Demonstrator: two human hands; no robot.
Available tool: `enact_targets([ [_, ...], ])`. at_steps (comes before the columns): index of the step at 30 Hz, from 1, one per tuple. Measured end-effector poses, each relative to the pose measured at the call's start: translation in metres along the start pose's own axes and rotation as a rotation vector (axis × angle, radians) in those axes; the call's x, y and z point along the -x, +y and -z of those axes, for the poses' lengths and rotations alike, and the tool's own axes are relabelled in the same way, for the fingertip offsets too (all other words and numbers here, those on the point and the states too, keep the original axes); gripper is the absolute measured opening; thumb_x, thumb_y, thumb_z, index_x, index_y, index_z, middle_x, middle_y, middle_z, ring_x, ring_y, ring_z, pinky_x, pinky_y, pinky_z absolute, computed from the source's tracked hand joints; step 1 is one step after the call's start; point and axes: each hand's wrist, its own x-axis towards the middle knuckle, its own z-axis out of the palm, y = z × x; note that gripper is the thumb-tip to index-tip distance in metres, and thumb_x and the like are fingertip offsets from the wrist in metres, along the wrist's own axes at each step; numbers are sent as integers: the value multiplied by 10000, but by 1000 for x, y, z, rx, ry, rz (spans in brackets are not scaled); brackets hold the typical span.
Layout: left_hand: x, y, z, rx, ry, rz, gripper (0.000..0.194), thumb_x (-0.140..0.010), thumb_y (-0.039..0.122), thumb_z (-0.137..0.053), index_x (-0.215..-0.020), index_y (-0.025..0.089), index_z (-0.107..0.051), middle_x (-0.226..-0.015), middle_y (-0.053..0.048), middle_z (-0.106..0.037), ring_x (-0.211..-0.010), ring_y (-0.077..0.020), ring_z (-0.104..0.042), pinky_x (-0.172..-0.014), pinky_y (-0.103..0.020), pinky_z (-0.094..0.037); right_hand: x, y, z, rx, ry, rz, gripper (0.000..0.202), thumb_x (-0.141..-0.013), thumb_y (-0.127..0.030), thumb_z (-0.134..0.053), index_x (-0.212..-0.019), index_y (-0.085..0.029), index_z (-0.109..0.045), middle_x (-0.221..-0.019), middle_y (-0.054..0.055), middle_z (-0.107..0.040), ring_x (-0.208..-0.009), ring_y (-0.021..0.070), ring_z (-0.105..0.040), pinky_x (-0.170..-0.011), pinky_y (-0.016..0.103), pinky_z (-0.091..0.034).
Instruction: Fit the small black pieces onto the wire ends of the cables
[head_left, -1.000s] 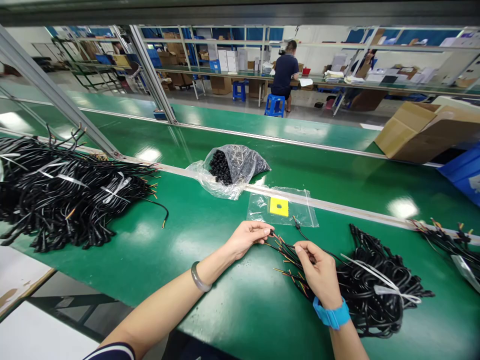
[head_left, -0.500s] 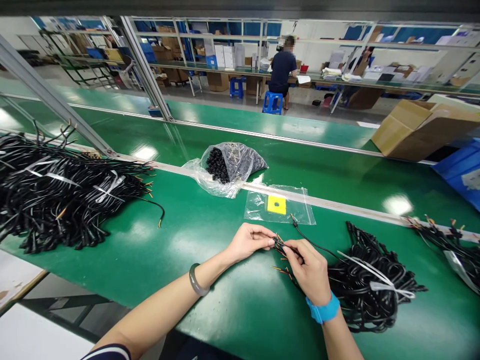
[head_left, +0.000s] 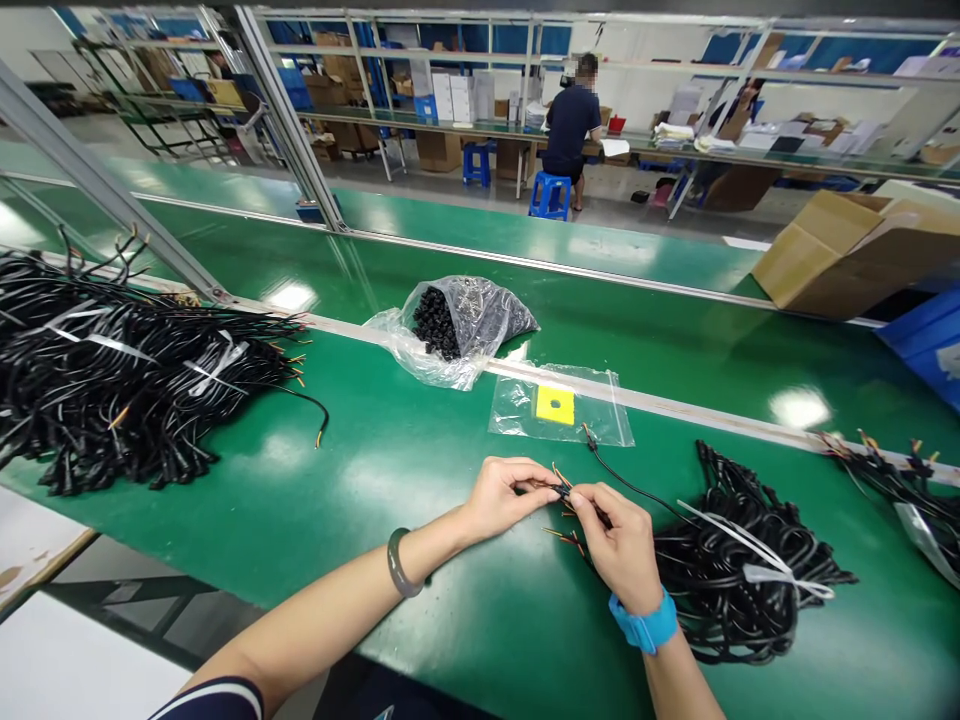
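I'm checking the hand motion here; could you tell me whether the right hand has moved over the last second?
Yes. The right hand has shifted left, away from the tied cable bundle, to meet the left hand below the clear bag.

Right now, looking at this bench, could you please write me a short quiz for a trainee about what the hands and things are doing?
1. True or false: the left hand and right hand meet at one cable end.
2. What lies inside the flat clear bag? A) yellow square B) red tape C) scissors
3. The tied cable bundle lies on the person's ____ side.

Key: 1 true; 2 A; 3 right
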Motion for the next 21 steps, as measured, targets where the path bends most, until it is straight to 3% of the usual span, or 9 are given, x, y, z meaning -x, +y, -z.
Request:
enact_targets([
  [8,1,-1,2,-129,-28,-56,192,-803,316,-667,-881,160,-747,-859,-84,-736,-709,-160,-678,-643,-228,-538,0,0,-3,4,-25,-34,271,-930,-308,-438,-786,-193,-637,-673,16,-611,-615,139,-566,-575,244,-427],
  [21,1,-2,-2,-219,-43,-146,168,-831,267,-629,-884,149,-737,-847,-88,-734,-715,-159,-665,-661,-232,-503,0,4,-5,57,-28,39,265,-938,-276,-428,-800,-198,-640,-676,4,-622,-619,129,-578,-587,230,-428],
])
